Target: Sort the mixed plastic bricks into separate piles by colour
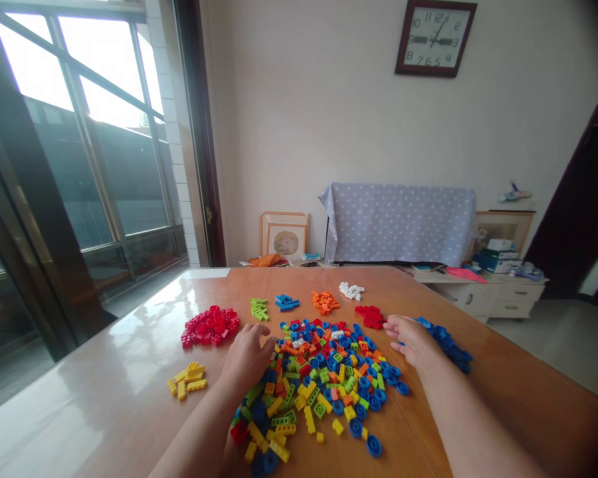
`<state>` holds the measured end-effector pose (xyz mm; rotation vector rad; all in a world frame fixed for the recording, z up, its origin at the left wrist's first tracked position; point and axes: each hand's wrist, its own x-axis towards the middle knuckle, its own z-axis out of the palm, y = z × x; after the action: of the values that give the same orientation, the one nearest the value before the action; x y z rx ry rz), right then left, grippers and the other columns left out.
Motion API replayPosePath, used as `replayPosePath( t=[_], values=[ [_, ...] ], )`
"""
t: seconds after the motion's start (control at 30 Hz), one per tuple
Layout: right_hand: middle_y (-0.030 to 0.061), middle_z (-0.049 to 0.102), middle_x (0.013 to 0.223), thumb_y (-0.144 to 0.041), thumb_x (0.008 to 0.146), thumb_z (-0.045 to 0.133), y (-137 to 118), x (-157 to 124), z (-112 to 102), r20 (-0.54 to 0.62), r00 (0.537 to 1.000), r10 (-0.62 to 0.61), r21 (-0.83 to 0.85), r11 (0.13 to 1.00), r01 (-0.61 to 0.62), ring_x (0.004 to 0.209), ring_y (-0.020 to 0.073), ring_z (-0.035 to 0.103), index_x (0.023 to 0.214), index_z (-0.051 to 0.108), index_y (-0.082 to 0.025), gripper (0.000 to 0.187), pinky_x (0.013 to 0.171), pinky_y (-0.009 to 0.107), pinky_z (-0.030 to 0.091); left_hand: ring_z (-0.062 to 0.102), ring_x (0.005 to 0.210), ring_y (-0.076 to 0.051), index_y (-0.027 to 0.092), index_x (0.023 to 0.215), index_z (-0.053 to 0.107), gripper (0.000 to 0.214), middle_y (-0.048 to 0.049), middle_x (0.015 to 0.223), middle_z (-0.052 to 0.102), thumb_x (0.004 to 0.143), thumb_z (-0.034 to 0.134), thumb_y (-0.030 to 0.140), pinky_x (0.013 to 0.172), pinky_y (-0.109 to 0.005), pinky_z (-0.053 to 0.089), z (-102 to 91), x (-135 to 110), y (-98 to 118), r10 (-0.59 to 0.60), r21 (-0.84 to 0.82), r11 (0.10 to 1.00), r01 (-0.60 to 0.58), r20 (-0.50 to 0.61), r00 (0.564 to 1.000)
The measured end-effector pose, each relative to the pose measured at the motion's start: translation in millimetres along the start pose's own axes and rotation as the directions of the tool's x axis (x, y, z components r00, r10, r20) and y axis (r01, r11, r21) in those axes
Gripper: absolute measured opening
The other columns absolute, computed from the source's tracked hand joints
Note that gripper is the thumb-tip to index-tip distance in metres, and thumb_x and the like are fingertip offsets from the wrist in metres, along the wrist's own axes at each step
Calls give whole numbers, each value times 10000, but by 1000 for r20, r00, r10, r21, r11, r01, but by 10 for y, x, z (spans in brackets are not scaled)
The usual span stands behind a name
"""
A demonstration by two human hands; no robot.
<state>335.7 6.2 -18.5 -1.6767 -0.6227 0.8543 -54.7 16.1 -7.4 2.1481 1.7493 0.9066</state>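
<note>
A big mixed heap of small plastic bricks (pixel 323 378) in blue, yellow, green, orange and red lies in the middle of the wooden table (pixel 129 372). My left hand (pixel 249 355) rests at the heap's left edge, fingers curled over bricks; what it holds is hidden. My right hand (pixel 411 338) lies at the heap's right side with fingers extended, beside a small red pile (pixel 370 316) and a pile of blue pieces (pixel 448 345).
Sorted piles ring the heap: red bricks (pixel 210 325), yellow bricks (pixel 187 380), green (pixel 259 309), blue (pixel 286 302), orange (pixel 324 302), white (pixel 351 290). Behind the table stand a cloth-covered object (pixel 398 222), a low white cabinet (pixel 483 292) and picture frames.
</note>
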Motion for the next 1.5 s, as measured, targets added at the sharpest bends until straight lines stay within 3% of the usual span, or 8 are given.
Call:
replayPosePath(
  t=[0.33,0.57,0.67,0.77,0.97,1.23,1.37,1.5],
  values=[
    [106,713,1164,-435,765,593,-46,-129,72,100,989,-107,-70,991,115,1040,229,668,1085,642,-242,377,692,295,515,630,968,-221,212,1035,682,282,-77,1080,668,918,525,415,781,-287,452,4,-7,-7,4,-2,1000,-4,18,1000],
    [74,744,920,-399,764,571,3,-239,252,241,933,-269,-256,909,328,862,220,684,1037,696,-184,369,656,290,507,624,981,-219,196,1035,674,245,-82,1078,665,924,519,350,795,-289,443,33,5,-32,37,8,999,-37,27,999],
    [74,744,1021,-350,792,561,55,-297,389,310,872,-380,-311,826,470,978,229,671,1060,709,-187,347,849,331,512,621,977,-218,197,1041,670,234,-80,1070,663,920,523,333,799,-291,439,64,1,-53,59,1,998,-59,35,998],
    [66,716,1176,-287,784,600,107,-395,521,383,795,-470,-344,726,595,1174,252,590,1094,728,-222,342,1064,374,401,619,970,-216,201,1039,667,221,-76,1064,661,913,527,316,792,-289,434,80,-8,-61,77,-7,997,-77,40,996],
    [68,670,1286,-231,870,518,175,-526,625,571,615,-543,-502,361,786,1231,247,538,1282,659,-247,436,1077,370,372,621,957,-211,208,1030,667,207,-67,1057,666,907,529,302,775,-284,425,71,-21,-55,94,-17,995,-94,40,995],
    [50,732,1033,-212,859,501,144,-569,667,599,578,-554,-397,421,815,989,215,620,1104,722,-238,330,886,314,455,623,983,-216,202,1001,674,195,-76,1059,671,907,523,282,813,-288,437,30,-37,13,97,8,995,-98,86,992],
    [34,718,958,-222,845,503,80,-580,607,534,605,-591,-413,441,796,928,195,624,979,723,-222,257,831,295,446,624,995,-220,211,1025,675,202,-76,1085,668,904,528,278,815,-292,445,24,-45,31,113,0,994,-113,89,990],
    [-10,668,783,-241,834,505,47,-596,533,578,646,-499,-439,478,761,721,155,591,889,703,-232,206,639,253,394,620,998,-218,215,1025,676,195,-72,1074,664,887,541,239,824,-292,445,20,-73,72,169,-1,986,-169,89,982]
  ],
)
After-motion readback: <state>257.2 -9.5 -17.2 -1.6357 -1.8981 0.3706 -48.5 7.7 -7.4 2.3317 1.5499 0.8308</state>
